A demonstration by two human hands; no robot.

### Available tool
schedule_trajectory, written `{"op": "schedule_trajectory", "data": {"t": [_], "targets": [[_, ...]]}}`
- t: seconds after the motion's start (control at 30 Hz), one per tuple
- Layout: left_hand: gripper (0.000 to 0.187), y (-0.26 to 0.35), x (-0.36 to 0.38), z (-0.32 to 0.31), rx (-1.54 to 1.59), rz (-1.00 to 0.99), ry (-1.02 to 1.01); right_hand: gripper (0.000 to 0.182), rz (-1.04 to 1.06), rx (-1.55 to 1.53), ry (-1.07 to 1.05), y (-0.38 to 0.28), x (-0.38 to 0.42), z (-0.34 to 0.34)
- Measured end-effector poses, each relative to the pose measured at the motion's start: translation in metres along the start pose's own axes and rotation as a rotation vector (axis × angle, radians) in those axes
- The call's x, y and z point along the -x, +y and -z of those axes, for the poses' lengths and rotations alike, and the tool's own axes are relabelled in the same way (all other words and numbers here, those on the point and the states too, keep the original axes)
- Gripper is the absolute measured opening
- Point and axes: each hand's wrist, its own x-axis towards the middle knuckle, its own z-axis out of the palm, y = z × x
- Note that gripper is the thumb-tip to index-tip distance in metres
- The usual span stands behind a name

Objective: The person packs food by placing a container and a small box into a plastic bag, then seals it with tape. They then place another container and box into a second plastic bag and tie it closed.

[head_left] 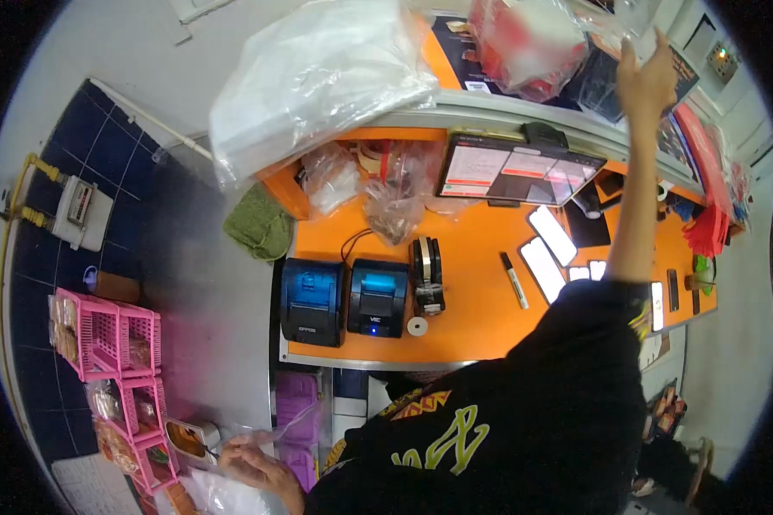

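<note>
My right hand [648, 81] is stretched out over the upper shelf, its fingers apart and nothing visible between them. Beside it are a dark package in clear plastic [599, 84] and a red and white bag [528, 47]. At the lower left, my left hand [258, 470] has its fingers closed on a piece of clear plastic [270, 436]. Near its fingertips stands an open metal container [189, 436] with brownish contents, and whitish plastic bags [223, 493] lie just below the hand.
Two receipt printers [313, 302], a tablet [520, 169], a marker [514, 280] and several phones [543, 270] occupy the orange desk [472, 322]. A large plastic bag [318, 77] hangs over the shelf edge. Pink baskets [112, 335] stand left.
</note>
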Motion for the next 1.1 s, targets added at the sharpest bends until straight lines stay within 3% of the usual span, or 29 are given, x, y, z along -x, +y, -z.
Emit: {"op": "schedule_trajectory", "data": {"t": [0.07,0.13,0.17,0.2,0.27,0.33,0.37,0.4,0.47,0.5,0.53,0.6,0.7,0.87,0.93,0.97,1.0,1.07,1.1], "targets": [[0.014,0.0,0.004,0.0,-0.008,-0.001,0.017,0.039,0.189,-0.5,0.126,-0.029,0.064,0.05],[0.016,0.004,0.004,0.0,0.04,-0.009,-0.007,0.035,0.127,-0.537,-0.087,-0.066,0.145,0.096],[0.016,0.006,0.005,0.002,0.034,-0.012,-0.013,0.036,0.138,-0.587,-0.062,-0.078,0.187,0.095],[0.017,0.009,0.007,0.004,0.019,-0.014,-0.033,0.035,0.147,-0.643,-0.217,-0.08,0.223,0.096],[0.018,0.013,0.014,0.012,-0.002,-0.022,-0.058,0.033,0.195,-0.602,-0.248,-0.093,0.269,0.101],[0.024,0.016,0.024,0.022,0.021,0.032,-0.085,0.037,-0.563,-0.895,-0.38,-0.113,0.295,0.107],[0.024,0.017,0.03,0.027,0.018,0.034,-0.082,0.054,-0.841,-0.931,-0.5,-0.12,0.297,0.111],[0.027,0.019,0.037,0.032,0.104,0.074,-0.087,0.054,-0.839,-0.933,-0.505,-0.128,0.296,0.111],[0.03,0.022,0.047,0.044,0.194,0.111,-0.086,0.072,-1.692,-1.102,-0.556,-0.143,0.29,0.108],[0.032,0.024,0.051,0.051,0.274,0.112,-0.114,0.084,-1.871,-1.338,-0.561,-0.145,0.272,0.117],[0.035,0.025,0.055,0.058,0.353,0.112,-0.14,0.084,-1.867,-1.349,-0.562,-0.149,0.274,0.111],[0.035,0.034,0.065,0.072,0.279,0.165,-0.119,0.087,-1.713,-1.694,-0.294,-0.159,0.277,0.093],[0.033,0.031,0.081,0.093,0.174,0.191,-0.096,0.092,-1.813,-1.636,-0.286,-0.16,0.275,0.087],[0.021,0.04,0.106,0.113,-0.034,0.239,0.007,0.096,-1.739,-1.628,-0.332,-0.16,0.286,0.086],[0.017,0.033,0.115,0.13,-0.086,0.059,-0.083,0.078,-1.76,-1.676,-0.324,-0.158,0.318,0.074],[0.017,0.035,0.117,0.135,-0.083,0.057,-0.078,0.056,-1.596,-1.728,-0.634,-0.163,0.266,0.161],[0.015,0.039,0.117,0.137,-0.105,0.023,-0.169,0.051,-1.461,-1.926,-0.675,-0.176,0.281,0.201],[0.014,0.051,0.122,0.137,-0.122,-0.004,-0.261,0.046,-0.543,-2.089,-1.091,-0.181,0.266,0.319],[0.016,0.058,0.124,0.134,-0.167,-0.068,-0.394,0.043,-0.089,-2.129,-1.132,-0.184,0.258,0.378]]}}
